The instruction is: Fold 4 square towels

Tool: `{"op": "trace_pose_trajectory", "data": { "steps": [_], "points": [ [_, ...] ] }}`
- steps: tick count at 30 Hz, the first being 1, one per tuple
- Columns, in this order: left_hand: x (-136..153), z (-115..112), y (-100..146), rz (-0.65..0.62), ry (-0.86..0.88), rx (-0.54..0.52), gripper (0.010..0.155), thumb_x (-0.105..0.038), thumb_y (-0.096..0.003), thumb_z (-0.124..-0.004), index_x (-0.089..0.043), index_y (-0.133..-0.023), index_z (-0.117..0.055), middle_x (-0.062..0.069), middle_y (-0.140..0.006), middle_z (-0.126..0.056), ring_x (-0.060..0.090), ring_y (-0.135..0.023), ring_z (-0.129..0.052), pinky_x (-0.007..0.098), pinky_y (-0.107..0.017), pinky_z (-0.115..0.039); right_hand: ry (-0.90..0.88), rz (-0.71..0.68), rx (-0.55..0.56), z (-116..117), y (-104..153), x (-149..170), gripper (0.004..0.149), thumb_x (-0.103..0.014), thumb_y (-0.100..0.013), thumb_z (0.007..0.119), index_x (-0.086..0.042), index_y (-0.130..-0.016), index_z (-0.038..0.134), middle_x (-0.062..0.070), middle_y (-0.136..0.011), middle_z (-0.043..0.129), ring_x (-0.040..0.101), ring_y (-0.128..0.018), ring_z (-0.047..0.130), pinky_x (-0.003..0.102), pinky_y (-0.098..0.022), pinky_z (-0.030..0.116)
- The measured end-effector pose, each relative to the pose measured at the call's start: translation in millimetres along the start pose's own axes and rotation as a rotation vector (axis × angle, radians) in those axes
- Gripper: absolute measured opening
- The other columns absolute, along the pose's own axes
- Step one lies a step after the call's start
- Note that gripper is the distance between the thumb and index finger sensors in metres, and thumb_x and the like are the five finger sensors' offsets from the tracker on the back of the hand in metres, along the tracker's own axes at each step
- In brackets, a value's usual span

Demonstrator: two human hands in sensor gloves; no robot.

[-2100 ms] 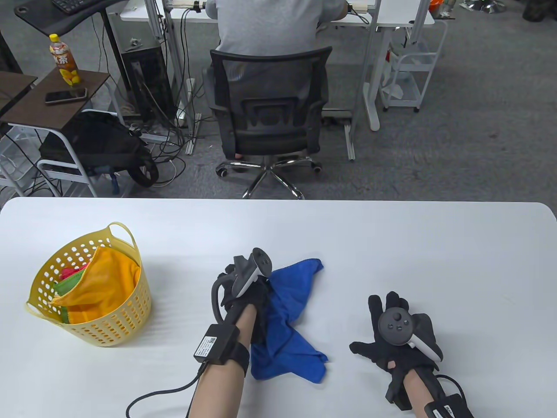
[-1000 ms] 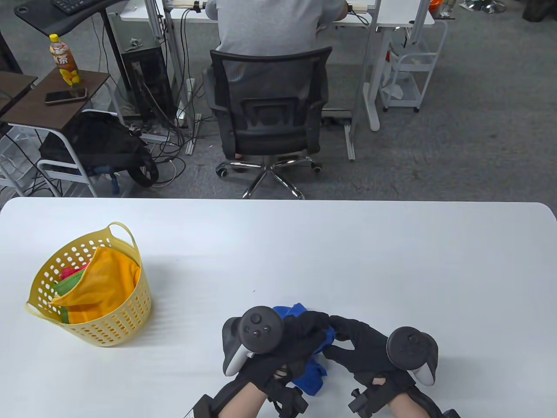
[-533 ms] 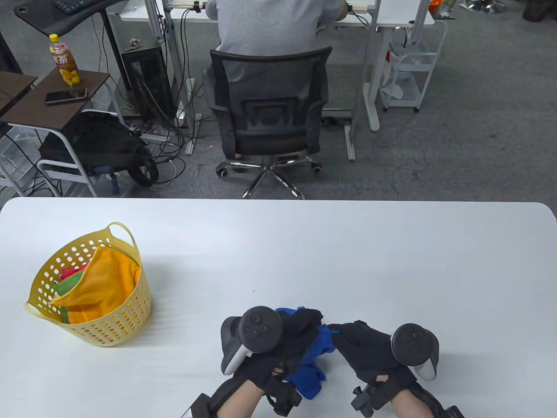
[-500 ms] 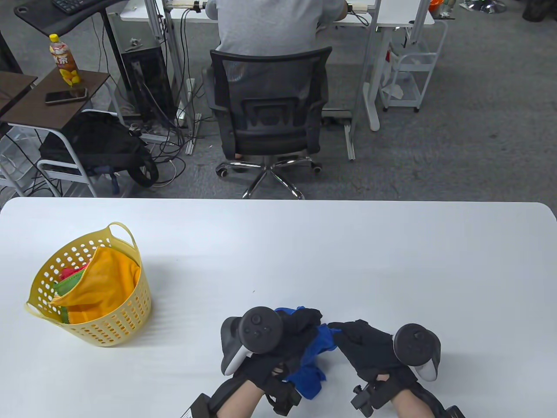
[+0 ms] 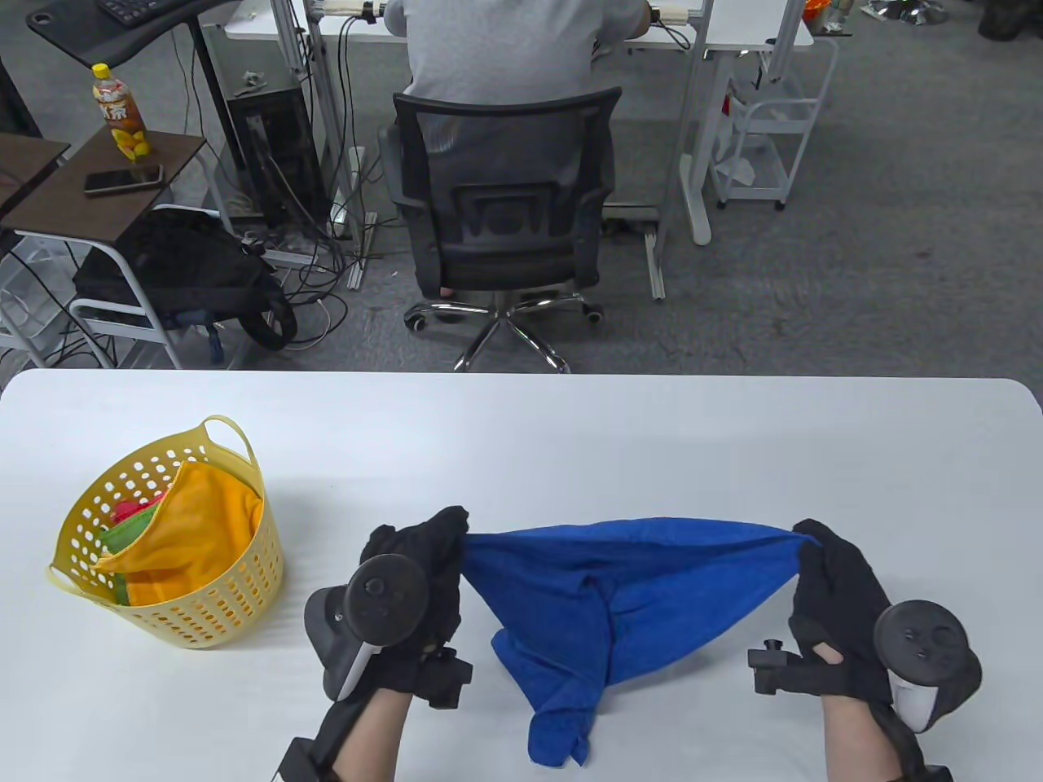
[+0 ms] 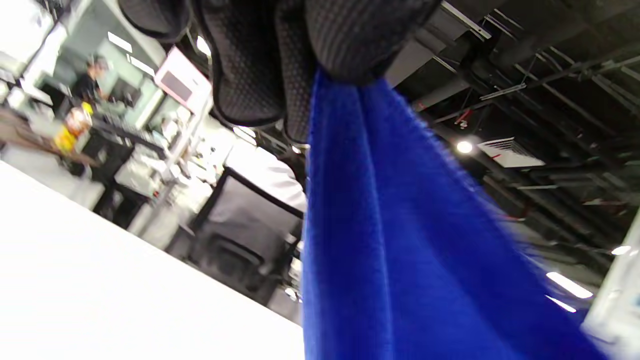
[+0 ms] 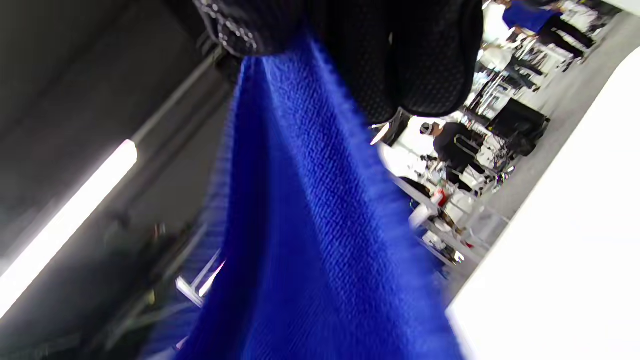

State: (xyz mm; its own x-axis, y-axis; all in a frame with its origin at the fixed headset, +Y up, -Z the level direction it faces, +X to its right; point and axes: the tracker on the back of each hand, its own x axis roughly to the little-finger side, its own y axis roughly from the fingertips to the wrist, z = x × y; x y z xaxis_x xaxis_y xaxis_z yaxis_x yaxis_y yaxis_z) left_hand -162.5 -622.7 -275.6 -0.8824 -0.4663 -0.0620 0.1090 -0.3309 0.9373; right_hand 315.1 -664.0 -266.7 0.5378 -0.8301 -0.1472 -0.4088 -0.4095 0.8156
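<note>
The blue towel [image 5: 627, 595] hangs stretched between the two hands, above the near part of the white surface [image 5: 570, 440]. The left hand [image 5: 407, 595] pinches one corner of the towel at its left end. The right hand [image 5: 839, 611] pinches another corner at its right end. The top edge of the towel runs almost straight from one hand to the other. The rest of the cloth sags down in the middle, bunched and creased, and a loose tail drops toward the near edge of the surface. Whether that tail touches the surface is hard to tell.

In the left wrist view, the black gloved fingers [image 6: 260, 60] are pressed together around the blue cloth [image 6: 400, 250], which fans out wide below them. In the right wrist view, the fingers [image 7: 410, 55] also squeeze the towel [image 7: 310, 225] at the top, and the cloth spreads out below.

The two hands are well apart, with the towel filling the space between them.

On the left side of the surface stands a yellow basket [image 5: 220, 603] with holes in its wall. Inside it lie an orange towel [image 5: 195, 521], a green one [image 5: 130, 533] and a bit of red cloth [image 5: 126, 511]. The basket is well apart from the blue towel and sits left of the left hand.
</note>
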Motion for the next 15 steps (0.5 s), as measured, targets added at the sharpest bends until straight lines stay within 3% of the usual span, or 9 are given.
{"op": "trace_pose_trajectory", "data": {
  "steps": [3, 8, 15],
  "points": [
    [2, 22, 1, -0.022, -0.138, -0.048, 0.045, -0.032, -0.0511, -0.08, -0.037, -0.096, -0.075, -0.016, -0.082, -0.098, 0.016, -0.088, -0.095, 0.051, -0.083, -0.06, -0.037, -0.028, 0.031, -24, -2, -17, 0.04, -0.022, -0.049, 0.074, -0.008, -0.083, 0.089, 0.026, -0.089, 0.085, 0.054, -0.079, 0.076, 0.081, -0.059, 0.038],
    [-12, 69, 11, -0.075, -0.261, -0.112, 0.048, -0.034, -0.0502, -0.079, -0.037, -0.098, -0.073, -0.019, -0.081, -0.099, 0.012, -0.089, -0.097, 0.05, -0.084, -0.06, -0.154, -0.116, 0.042, -54, 8, -71, 0.04, -0.021, -0.05, 0.076, -0.003, -0.084, 0.088, 0.03, -0.096, 0.076, 0.057, -0.085, 0.068, 0.083, -0.058, 0.033],
    [-23, 147, 23, -0.127, -0.199, -0.211, 0.047, -0.033, -0.0513, -0.079, -0.036, -0.098, -0.073, -0.017, -0.081, -0.098, 0.014, -0.086, -0.097, 0.05, -0.084, -0.06, -0.308, -0.229, -0.023, -91, 14, -131, 0.039, -0.021, -0.05, 0.077, -0.005, -0.084, 0.088, 0.03, -0.098, 0.075, 0.057, -0.087, 0.067, 0.083, -0.059, 0.032]
  ]
}}
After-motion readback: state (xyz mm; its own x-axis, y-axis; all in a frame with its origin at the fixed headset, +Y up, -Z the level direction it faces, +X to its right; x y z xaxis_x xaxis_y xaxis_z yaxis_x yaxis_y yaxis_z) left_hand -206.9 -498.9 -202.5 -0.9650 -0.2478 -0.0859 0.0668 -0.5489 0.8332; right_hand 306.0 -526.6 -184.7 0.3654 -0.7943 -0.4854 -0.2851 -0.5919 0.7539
